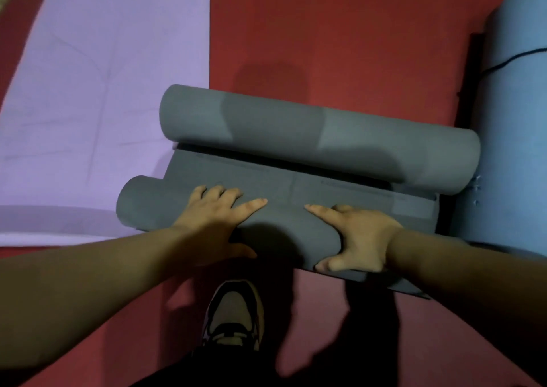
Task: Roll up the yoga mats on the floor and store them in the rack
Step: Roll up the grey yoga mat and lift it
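I see my left hand [219,224] and right hand [356,237] curled over the near roll of the grey mat [296,141], thumbs under. It lies on the red floor [325,31], between the purple mat [103,76] and the blue mat [515,126].

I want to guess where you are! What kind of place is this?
Probably a yoga or exercise room. A lilac mat lies flat on the red floor, a blue mat is rolled up, and the left hand and right hand grip a part-rolled grey mat.
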The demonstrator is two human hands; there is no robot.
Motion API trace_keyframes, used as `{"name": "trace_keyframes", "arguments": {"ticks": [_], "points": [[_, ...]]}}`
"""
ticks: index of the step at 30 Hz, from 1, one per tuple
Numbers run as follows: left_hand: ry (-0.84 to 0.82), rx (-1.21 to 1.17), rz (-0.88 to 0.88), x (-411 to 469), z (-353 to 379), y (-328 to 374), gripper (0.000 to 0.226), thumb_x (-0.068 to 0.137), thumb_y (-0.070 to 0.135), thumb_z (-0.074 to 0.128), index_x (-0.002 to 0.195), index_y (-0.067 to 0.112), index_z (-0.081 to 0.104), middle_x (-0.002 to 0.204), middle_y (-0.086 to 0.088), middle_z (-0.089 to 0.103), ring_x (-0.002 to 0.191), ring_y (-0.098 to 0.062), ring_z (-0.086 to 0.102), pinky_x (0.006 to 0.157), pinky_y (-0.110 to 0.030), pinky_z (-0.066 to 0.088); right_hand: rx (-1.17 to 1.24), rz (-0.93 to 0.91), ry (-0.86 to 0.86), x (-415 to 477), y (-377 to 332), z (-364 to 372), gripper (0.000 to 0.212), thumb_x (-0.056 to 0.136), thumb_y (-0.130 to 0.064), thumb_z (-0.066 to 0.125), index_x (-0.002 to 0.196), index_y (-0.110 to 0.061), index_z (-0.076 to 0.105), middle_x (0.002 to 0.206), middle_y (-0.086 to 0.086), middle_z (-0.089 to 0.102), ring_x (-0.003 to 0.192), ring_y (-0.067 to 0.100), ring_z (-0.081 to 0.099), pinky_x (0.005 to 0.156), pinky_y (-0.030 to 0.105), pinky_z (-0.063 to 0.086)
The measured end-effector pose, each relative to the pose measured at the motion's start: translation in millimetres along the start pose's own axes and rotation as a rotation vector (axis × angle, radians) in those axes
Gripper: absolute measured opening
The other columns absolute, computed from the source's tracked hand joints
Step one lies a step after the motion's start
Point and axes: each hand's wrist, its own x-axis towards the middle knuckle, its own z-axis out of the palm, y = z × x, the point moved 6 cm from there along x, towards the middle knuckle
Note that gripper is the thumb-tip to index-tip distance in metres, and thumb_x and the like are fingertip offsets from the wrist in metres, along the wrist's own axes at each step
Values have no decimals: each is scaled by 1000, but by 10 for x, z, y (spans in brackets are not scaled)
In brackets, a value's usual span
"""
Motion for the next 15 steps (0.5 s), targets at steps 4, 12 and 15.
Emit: {"name": "trace_keyframes", "arguments": {"ticks": [4,12,15], "points": [[-96,-39,-12,138,-105,-59,107,63,99,36,153,55,-1,150,-1,40,131,-29,43,107,-48,30,-157,-21,106,-107,-115,15,111,75,-86,52,155,-51,-17,160,10,27,139,37,40,110,51,39],[-222,-67,17,306,-189,-102,105,69,95,48,153,55,1,147,3,41,131,-27,44,108,-47,33,-261,-39,228,-100,-134,73,107,79,-85,46,157,-45,-17,155,15,34,133,37,44,107,51,39],[-205,-101,11,318,-235,-114,106,68,94,46,155,54,0,148,1,39,136,-26,40,113,-50,31,-218,-42,210,-24,-56,-24,110,73,-88,47,156,-49,-14,151,9,39,131,34,47,106,49,41]]}}
